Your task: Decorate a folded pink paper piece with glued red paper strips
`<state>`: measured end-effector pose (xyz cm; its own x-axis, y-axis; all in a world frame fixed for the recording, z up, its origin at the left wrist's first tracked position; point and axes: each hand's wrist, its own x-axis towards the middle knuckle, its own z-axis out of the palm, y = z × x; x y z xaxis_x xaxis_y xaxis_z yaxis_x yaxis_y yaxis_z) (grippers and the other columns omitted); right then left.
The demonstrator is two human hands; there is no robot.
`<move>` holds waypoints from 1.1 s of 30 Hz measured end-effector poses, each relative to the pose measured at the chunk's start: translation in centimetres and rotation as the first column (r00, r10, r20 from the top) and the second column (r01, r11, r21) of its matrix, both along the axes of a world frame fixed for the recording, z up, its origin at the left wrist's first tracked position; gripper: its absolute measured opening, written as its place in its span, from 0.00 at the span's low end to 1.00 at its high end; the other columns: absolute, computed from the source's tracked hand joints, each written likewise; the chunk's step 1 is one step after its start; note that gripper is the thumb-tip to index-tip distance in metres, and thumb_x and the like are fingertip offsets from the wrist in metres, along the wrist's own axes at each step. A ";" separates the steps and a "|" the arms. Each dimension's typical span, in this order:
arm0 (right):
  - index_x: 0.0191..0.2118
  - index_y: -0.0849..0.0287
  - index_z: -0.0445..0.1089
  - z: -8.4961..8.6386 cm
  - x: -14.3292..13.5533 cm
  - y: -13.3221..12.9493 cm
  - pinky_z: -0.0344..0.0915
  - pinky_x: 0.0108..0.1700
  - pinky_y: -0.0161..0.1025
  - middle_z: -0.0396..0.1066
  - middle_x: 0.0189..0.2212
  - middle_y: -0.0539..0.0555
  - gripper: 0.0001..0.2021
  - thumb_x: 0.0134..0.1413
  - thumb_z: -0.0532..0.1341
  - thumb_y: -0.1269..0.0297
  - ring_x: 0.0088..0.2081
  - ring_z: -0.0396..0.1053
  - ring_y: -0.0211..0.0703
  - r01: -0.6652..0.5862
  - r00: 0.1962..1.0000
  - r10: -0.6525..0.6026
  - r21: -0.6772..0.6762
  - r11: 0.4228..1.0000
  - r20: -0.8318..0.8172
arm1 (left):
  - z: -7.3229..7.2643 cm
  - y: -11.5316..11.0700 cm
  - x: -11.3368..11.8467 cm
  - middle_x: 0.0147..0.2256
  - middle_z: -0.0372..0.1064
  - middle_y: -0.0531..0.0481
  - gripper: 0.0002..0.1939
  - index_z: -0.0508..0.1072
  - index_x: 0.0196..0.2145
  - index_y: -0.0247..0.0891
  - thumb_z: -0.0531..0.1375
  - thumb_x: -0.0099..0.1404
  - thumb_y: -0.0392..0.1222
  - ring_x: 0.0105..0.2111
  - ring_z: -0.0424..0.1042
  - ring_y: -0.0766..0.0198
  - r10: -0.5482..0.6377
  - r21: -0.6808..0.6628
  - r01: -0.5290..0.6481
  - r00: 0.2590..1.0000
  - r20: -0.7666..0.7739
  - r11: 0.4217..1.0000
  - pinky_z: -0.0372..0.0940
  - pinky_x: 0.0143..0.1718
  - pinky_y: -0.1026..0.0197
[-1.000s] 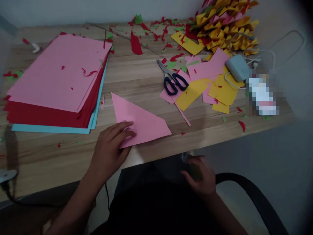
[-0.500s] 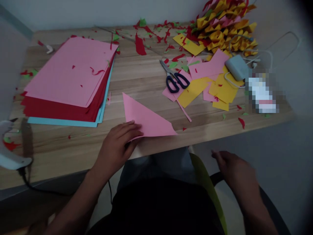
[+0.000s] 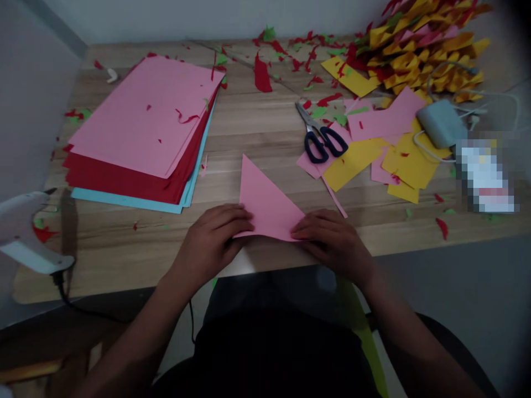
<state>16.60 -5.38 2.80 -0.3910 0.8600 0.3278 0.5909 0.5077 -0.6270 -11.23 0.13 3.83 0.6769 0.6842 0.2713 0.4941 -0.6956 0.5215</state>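
A pink sheet of paper folded into a triangle (image 3: 267, 204) lies at the table's front edge, its long side sloping away to the right. My left hand (image 3: 215, 229) is closed on its left corner, fingers on top and thumb underneath. On the right corner, my right hand (image 3: 332, 237) grips the paper the same way, fingertips together over it. The near edge of the paper bows slightly up between both hands. Behind my right hand, scissors with dark blue handles (image 3: 321, 141) lie slightly spread on paper scraps.
A stack of pink, red and light blue sheets (image 3: 145, 121) stands at the left. A white corded tool (image 3: 33, 237) sits at the front left. Yellow paper pieces (image 3: 415, 160), a grey adapter (image 3: 442, 124) and a folded-paper piece (image 3: 431, 55) occupy the right. Red and green scraps litter the back.
My right hand has come up from below the table edge onto the paper's right corner. My left hand stays on the left corner. The whole view has shifted.
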 end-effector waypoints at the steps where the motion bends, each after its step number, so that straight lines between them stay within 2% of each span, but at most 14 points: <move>1: 0.39 0.56 0.75 0.0 0.1 0.1 0.71 0.47 0.42 0.80 0.36 0.51 0.02 0.63 0.65 0.67 0.42 0.75 0.43 0.038 0.999 -0.038 -0.028 0.999 -0.024 | 0.0 0.1 0.0 0.47 0.79 0.48 0.06 0.77 0.42 0.41 0.61 0.69 0.36 0.52 0.74 0.56 0.034 0.010 -0.034 0.999 0.000 0.999 0.68 0.55 0.49; 3: 0.39 0.56 0.75 0.3 0.0 0.2 0.71 0.39 0.39 0.79 0.33 0.51 0.03 0.61 0.66 0.65 0.37 0.75 0.42 0.207 0.976 -0.213 -0.104 0.973 -0.048 | -0.1 0.4 0.1 0.44 0.79 0.48 0.04 0.76 0.37 0.41 0.61 0.69 0.39 0.48 0.74 0.55 0.124 0.025 -0.123 0.992 -0.014 0.992 0.68 0.50 0.49; 6: 0.45 0.56 0.72 0.6 -0.9 0.8 0.69 0.32 0.36 0.77 0.30 0.48 0.10 0.59 0.67 0.61 0.29 0.74 0.40 0.473 0.873 -0.486 -0.192 0.860 -0.029 | -0.2 0.6 0.7 0.42 0.78 0.46 0.09 0.75 0.33 0.40 0.60 0.70 0.45 0.45 0.72 0.53 0.261 0.020 -0.261 0.962 -0.073 0.965 0.66 0.45 0.48; 9: 0.52 0.55 0.69 0.6 -2.1 1.6 0.67 0.32 0.38 0.74 0.25 0.44 0.16 0.59 0.65 0.61 0.26 0.72 0.41 0.564 0.821 -0.571 -0.209 0.799 0.034 | -0.4 0.8 1.1 0.41 0.76 0.46 0.11 0.73 0.34 0.40 0.59 0.71 0.48 0.42 0.69 0.53 0.350 0.010 -0.352 0.928 -0.127 0.936 0.64 0.42 0.49; 11: 0.54 0.54 0.68 0.4 -2.7 1.9 0.67 0.33 0.39 0.74 0.26 0.45 0.18 0.58 0.64 0.62 0.26 0.71 0.41 0.598 0.801 -0.594 -0.180 0.781 0.081 | -0.5 0.9 1.3 0.40 0.74 0.47 0.12 0.72 0.33 0.41 0.59 0.70 0.49 0.40 0.68 0.54 0.398 0.021 -0.399 0.906 -0.145 0.917 0.62 0.41 0.50; 13: 0.56 0.54 0.66 0.4 -3.1 1.9 0.68 0.34 0.41 0.76 0.32 0.47 0.19 0.58 0.64 0.65 0.26 0.71 0.41 0.619 0.786 -0.609 -0.132 0.775 0.106 | -0.5 1.0 1.4 0.39 0.73 0.48 0.12 0.71 0.33 0.41 0.59 0.70 0.50 0.39 0.68 0.55 0.423 0.015 -0.426 0.892 -0.159 0.905 0.61 0.40 0.51; 16: 0.57 0.52 0.64 0.4 -3.3 1.8 0.69 0.37 0.42 0.78 0.42 0.51 0.20 0.59 0.62 0.67 0.27 0.71 0.41 0.609 0.791 -0.600 -0.069 0.790 0.119 | -0.4 1.0 1.5 0.39 0.72 0.47 0.11 0.70 0.33 0.41 0.57 0.71 0.48 0.39 0.68 0.55 0.417 -0.026 -0.426 0.896 -0.152 0.904 0.60 0.40 0.51; 19: 0.56 0.52 0.66 0.5 -3.5 1.6 0.70 0.38 0.44 0.78 0.45 0.53 0.19 0.59 0.61 0.68 0.31 0.72 0.44 0.595 0.797 -0.587 -0.011 0.804 0.143 | -0.4 1.0 1.4 0.39 0.71 0.47 0.11 0.70 0.34 0.41 0.57 0.71 0.49 0.39 0.68 0.55 0.421 -0.036 -0.430 0.895 -0.151 0.902 0.60 0.41 0.51; 21: 0.55 0.53 0.67 0.4 -3.6 1.4 0.69 0.38 0.44 0.78 0.43 0.54 0.18 0.59 0.60 0.67 0.32 0.72 0.45 0.600 0.787 -0.594 0.021 0.800 0.166 | -0.3 0.9 1.3 0.40 0.71 0.48 0.11 0.70 0.35 0.41 0.58 0.70 0.50 0.40 0.68 0.55 0.414 -0.040 -0.424 0.898 -0.147 0.905 0.60 0.41 0.51; 24: 0.57 0.55 0.67 0.3 -3.9 1.3 0.69 0.36 0.45 0.75 0.32 0.52 0.20 0.60 0.59 0.67 0.29 0.69 0.46 0.619 0.767 -0.613 0.031 0.785 0.191 | -0.3 0.8 1.2 0.41 0.71 0.48 0.11 0.70 0.35 0.41 0.59 0.69 0.51 0.41 0.69 0.55 0.410 -0.058 -0.420 0.902 -0.133 0.906 0.61 0.42 0.51; 26: 0.60 0.54 0.65 0.3 -3.9 1.3 0.69 0.37 0.45 0.73 0.29 0.50 0.21 0.61 0.58 0.68 0.28 0.68 0.46 0.619 0.765 -0.613 0.038 0.784 0.197 | -0.3 0.8 1.2 0.41 0.71 0.48 0.12 0.70 0.33 0.41 0.60 0.69 0.51 0.41 0.69 0.56 0.421 -0.060 -0.432 0.897 -0.134 0.900 0.61 0.42 0.50; 30: 0.61 0.53 0.63 0.2 -3.7 1.2 0.71 0.42 0.47 0.77 0.42 0.55 0.21 0.62 0.57 0.69 0.35 0.73 0.48 0.562 0.809 -0.562 0.055 0.825 0.173 | -0.4 1.0 1.1 0.39 0.72 0.48 0.11 0.70 0.32 0.42 0.60 0.69 0.50 0.40 0.70 0.56 0.415 -0.052 -0.423 0.902 -0.117 0.905 0.62 0.42 0.50; 33: 0.60 0.53 0.63 0.3 -3.3 1.1 0.72 0.46 0.48 0.77 0.48 0.57 0.20 0.62 0.57 0.69 0.41 0.75 0.50 0.516 0.845 -0.515 0.035 0.856 0.146 | -0.6 1.1 1.0 0.39 0.72 0.48 0.10 0.70 0.32 0.42 0.60 0.69 0.48 0.40 0.71 0.56 0.412 -0.055 -0.418 0.906 -0.095 0.907 0.63 0.43 0.50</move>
<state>13.32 -4.24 3.07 0.0662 0.9526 0.2971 0.8507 0.1017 -0.5158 -10.19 1.28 3.25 0.3443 0.9237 0.1678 0.7719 -0.3802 0.5095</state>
